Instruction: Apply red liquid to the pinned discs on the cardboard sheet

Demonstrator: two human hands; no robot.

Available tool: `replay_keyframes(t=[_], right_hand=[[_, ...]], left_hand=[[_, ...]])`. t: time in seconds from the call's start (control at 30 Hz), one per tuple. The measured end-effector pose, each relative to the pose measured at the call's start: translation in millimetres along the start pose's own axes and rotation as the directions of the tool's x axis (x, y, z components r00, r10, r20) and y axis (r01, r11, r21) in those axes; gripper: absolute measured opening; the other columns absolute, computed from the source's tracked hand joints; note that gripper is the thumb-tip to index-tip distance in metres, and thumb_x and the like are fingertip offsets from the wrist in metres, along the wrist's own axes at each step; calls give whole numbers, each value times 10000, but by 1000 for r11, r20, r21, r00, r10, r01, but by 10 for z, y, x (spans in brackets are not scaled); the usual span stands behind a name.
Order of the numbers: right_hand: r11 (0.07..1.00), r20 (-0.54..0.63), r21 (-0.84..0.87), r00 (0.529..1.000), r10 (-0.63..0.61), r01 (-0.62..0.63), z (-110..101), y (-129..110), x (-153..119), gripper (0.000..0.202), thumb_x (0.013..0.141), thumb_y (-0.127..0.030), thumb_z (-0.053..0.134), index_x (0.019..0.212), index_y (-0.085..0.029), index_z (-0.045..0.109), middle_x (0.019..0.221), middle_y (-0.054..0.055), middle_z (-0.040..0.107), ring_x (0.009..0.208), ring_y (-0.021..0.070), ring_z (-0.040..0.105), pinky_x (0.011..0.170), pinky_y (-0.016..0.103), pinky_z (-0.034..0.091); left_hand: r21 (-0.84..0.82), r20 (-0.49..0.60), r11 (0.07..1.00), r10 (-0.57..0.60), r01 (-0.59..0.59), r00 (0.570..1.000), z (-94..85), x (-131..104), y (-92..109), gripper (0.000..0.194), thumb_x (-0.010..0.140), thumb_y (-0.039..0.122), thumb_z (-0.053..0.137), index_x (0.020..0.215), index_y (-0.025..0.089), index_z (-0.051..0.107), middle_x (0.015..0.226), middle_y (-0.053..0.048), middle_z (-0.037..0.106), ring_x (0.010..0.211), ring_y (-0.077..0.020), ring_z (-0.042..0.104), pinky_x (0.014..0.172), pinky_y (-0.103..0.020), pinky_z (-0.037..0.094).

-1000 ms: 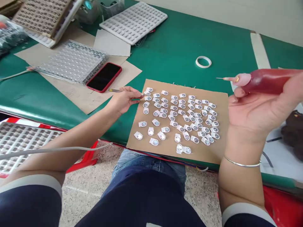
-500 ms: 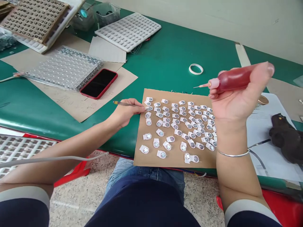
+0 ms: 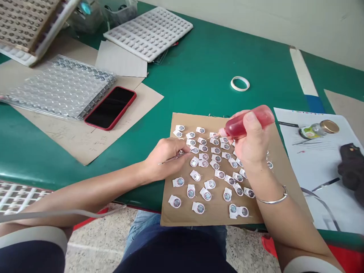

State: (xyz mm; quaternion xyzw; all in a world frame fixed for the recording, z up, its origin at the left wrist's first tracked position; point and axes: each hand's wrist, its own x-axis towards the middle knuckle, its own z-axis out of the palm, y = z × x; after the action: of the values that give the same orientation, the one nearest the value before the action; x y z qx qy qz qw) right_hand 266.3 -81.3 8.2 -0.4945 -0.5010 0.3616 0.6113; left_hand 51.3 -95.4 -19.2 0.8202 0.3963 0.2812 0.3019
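Note:
A brown cardboard sheet [image 3: 182, 214] lies at the table's front edge, bearing several small round metallic parts on white tabs [image 3: 206, 195]. At its left part, my left hand [image 3: 167, 157] is closed around a thin metal tool [image 3: 174, 157], whose tip is by one of the parts. My right hand [image 3: 251, 142] grips a red squeeze bottle [image 3: 247, 121] above the sheet. The bottle's thin nozzle points left and down, near parts in the upper middle. Some parts are hidden behind my right hand.
Left are a phone [image 3: 110, 108], a clear plastic tray [image 3: 65, 89] and a white tray [image 3: 150, 32]. A tape roll [image 3: 240, 83] lies behind the sheet. At right, a small glass bottle [image 3: 318, 129] and a dark object [image 3: 352, 170] rest on white paper [image 3: 321, 201].
My right hand has brought the red bottle down and left over the parts. My left hand has moved right and slightly down with its tool. The camera view has shifted.

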Motion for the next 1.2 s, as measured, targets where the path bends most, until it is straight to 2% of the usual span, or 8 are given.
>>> replay_keyframes(t=[0.13,0.27,0.57,0.7,0.77,0.97,1.1,1.2], right_hand=[[999,-59,-37,998,-1,-1,-9,12,-20,264,766,-498,538,788,-240,488,536,-25,501,456,168,590,308,265,281],[996,-41,-82,999,-32,29,-17,24,-34,267,813,-501,467,819,-234,486,550,-26,496,461,156,590,323,258,295],[991,-39,-119,997,-60,55,-1,46,-56,249,826,-480,470,822,-232,490,552,-18,512,513,176,617,378,282,349],[999,-23,-5,999,-44,44,29,-5,-72,238,781,-451,557,810,-218,521,578,-23,539,477,170,614,326,258,328],[998,-3,54,1000,-21,21,48,-31,-88,225,768,-422,586,808,-205,543,616,-16,562,465,161,611,305,246,317],[998,137,-11,989,61,-60,112,18,-163,156,771,-384,612,837,-248,574,755,-8,622,518,132,622,367,247,428],[982,178,-190,984,24,11,163,71,-224,178,738,-370,662,821,-226,597,715,-11,636,575,130,629,488,264,509],[932,213,-355,977,4,74,185,88,-261,187,729,-367,673,795,-203,610,679,-5,635,600,131,618,565,283,523]], left_hand=[[-32,31,998,54,-53,998,4,-29,-32,77,745,119,558,737,178,608,707,-5,649,634,-107,580,593,-225,432],[-29,42,999,48,-46,998,20,-11,-37,90,730,99,559,741,174,606,739,-5,654,633,-102,571,576,-218,421],[-7,63,1000,31,-30,998,31,11,-30,70,726,99,566,708,161,592,694,-3,641,574,-89,534,544,-218,403],[2,61,999,50,-50,997,43,10,-41,68,735,95,557,718,156,584,716,-13,643,595,-99,549,554,-229,419],[14,61,994,104,-105,993,42,5,-48,73,754,98,537,730,152,580,708,-18,632,615,-114,559,572,-248,434],[126,194,925,332,-360,923,53,-24,-21,151,782,64,455,676,138,531,657,-49,563,632,-148,509,605,-304,445],[324,229,797,456,-509,860,104,-53,38,172,780,62,452,634,139,501,631,-62,535,628,-172,486,594,-334,431],[436,241,705,507,-559,828,130,-78,84,190,802,46,428,653,128,513,660,-88,563,681,-193,523,608,-342,441]])
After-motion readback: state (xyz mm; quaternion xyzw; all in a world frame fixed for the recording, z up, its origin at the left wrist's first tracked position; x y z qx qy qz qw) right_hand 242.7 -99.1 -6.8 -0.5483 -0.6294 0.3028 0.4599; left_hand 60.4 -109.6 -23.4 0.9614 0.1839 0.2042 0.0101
